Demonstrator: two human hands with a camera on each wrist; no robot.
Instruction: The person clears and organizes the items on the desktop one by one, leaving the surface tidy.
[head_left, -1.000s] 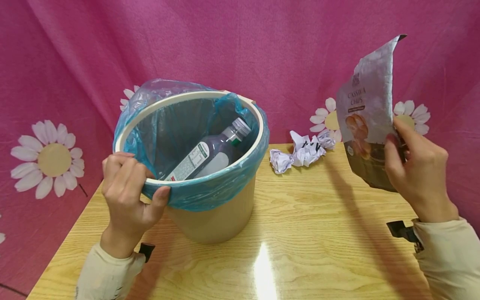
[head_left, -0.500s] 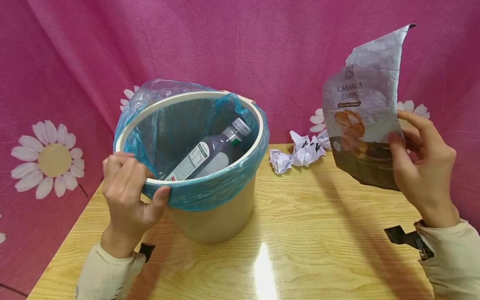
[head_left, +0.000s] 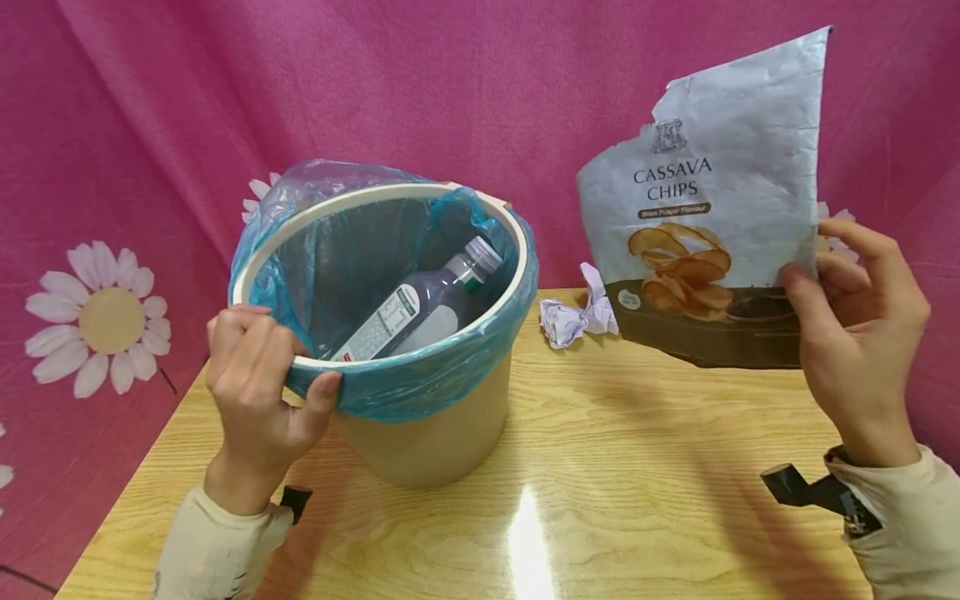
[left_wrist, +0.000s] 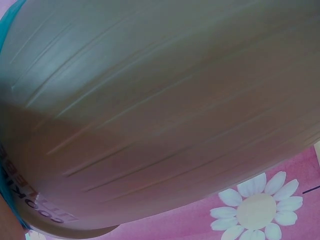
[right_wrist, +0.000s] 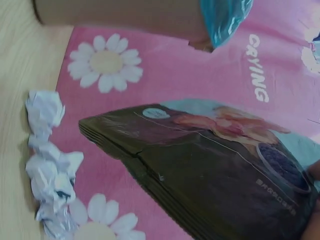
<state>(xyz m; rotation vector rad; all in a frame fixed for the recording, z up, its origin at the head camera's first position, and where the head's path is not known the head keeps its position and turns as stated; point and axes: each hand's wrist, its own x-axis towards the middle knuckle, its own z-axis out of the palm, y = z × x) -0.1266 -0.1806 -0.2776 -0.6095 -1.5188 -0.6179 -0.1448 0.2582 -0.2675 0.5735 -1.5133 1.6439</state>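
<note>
1. In the head view, my silver-and-brown foil chips bag (head_left: 712, 150) hides part of the far crumpled white paper (head_left: 562, 323).
2. The near rim (head_left: 375, 364) of the round beige plastic bin (head_left: 442, 433) hides the purplish transparent bottle's (head_left: 440, 293) base.
3. The right wrist view cuts off my right hand (head_left: 862, 337).

A table (head_left: 637, 483) carries a bin (head_left: 435, 446) by the left hand (head_left: 258, 387) and, beyond and left of the right hand (head_left: 862, 333), crumpled paper (head_left: 562, 322), probably several pieces.

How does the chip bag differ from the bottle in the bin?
The chip bag is held up in the right hand; the bottle lies slanted inside the bin. The chip bag is flattish, with a ragged top edge; the bottle is rounded and capped. Both carry printing.
</note>
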